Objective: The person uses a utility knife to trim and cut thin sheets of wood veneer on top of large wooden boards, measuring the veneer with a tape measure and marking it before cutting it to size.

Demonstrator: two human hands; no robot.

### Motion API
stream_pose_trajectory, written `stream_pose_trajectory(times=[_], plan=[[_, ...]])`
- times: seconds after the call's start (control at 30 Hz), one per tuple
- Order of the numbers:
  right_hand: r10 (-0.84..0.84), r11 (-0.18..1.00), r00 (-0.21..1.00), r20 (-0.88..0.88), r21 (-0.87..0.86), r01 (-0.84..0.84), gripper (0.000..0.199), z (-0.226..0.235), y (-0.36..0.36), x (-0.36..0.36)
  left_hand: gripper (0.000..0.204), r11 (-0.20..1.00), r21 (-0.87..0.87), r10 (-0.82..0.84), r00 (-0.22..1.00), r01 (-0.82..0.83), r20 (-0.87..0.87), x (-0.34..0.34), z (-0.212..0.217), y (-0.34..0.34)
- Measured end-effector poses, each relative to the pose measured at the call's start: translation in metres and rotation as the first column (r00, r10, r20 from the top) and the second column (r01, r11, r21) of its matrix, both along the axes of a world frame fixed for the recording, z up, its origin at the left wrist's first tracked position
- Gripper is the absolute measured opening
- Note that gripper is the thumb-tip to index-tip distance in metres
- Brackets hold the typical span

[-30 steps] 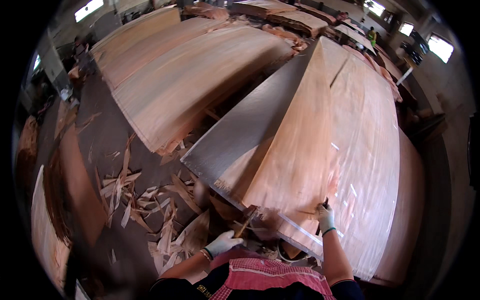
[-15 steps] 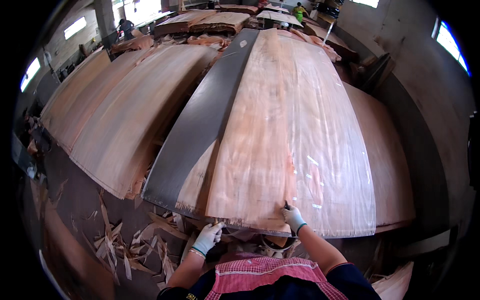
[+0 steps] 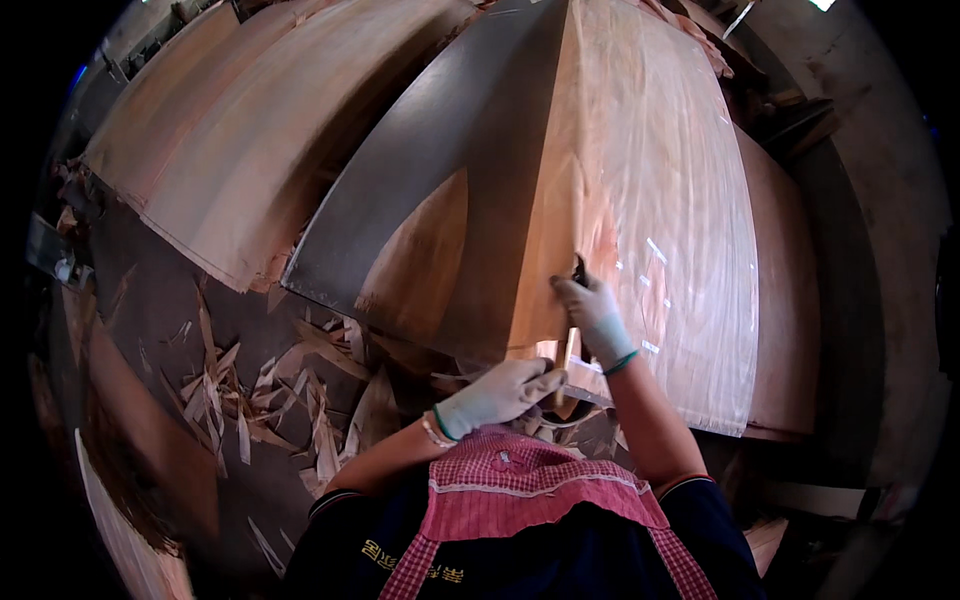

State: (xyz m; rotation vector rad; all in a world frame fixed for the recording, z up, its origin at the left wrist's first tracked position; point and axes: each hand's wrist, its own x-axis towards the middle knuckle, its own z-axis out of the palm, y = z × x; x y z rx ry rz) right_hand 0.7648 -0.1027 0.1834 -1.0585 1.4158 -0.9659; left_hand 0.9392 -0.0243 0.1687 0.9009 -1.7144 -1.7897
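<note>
A pale wood veneer sheet [image 3: 550,250] lies over a dark grey board [image 3: 490,150], its near end curling up at the front edge. My left hand [image 3: 505,390], in a white glove, is closed on that near end. My right hand [image 3: 592,312], also gloved, is closed around a small black-handled tool [image 3: 580,268] whose working end I cannot make out. It rests along the sheet's right edge. To its right lies a wide veneer [image 3: 680,200] with several short white tape strips. A curved veneer piece [image 3: 425,255] lies on the dark board at the left.
A broad veneer stack [image 3: 240,170] stands to the left across a dark gap. Veneer scraps [image 3: 215,390] litter the floor at lower left. Another veneer stack [image 3: 775,300] lies at the right, beside the wall [image 3: 890,200].
The view has tilted down. My left hand has moved right with the veneer's near end, and more dark board shows. My right hand with the tool is farther in from the front edge.
</note>
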Motion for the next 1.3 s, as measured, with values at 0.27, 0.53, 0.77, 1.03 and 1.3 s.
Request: stream_pose_trajectory(times=[0.27,0.53,0.77,1.03,1.3], plan=[[-0.037,0.993,0.999,0.02,-0.112,0.039,0.026,0.102,-0.007,-0.076,0.058,0.692,-0.719,0.648,0.389,0.059,0.655,0.073,-0.133,-0.045],[-0.075,0.97,0.976,0.205,-0.212,0.119,0.021,0.179,-0.011,-0.179,0.046,0.558,-0.785,0.764,-0.202,-0.268,0.613,0.197,-0.163,-0.056],[-0.222,0.957,0.889,-0.4,0.083,0.277,0.027,0.109,0.014,-0.199,0.032,0.359,-0.887,0.925,0.235,-0.29,0.297,0.134,-0.141,-0.028],[-0.123,0.989,0.804,-0.582,-0.006,0.146,0.026,0.156,0.011,-0.225,0.058,0.91,0.029,0.402,0.898,-0.414,0.177,-0.079,-0.122,-0.04],[-0.034,0.981,0.824,-0.565,-0.178,-0.081,0.033,0.165,0.01,-0.24,0.035,0.851,0.136,0.473,0.853,-0.507,0.222,-0.167,-0.178,-0.101]])
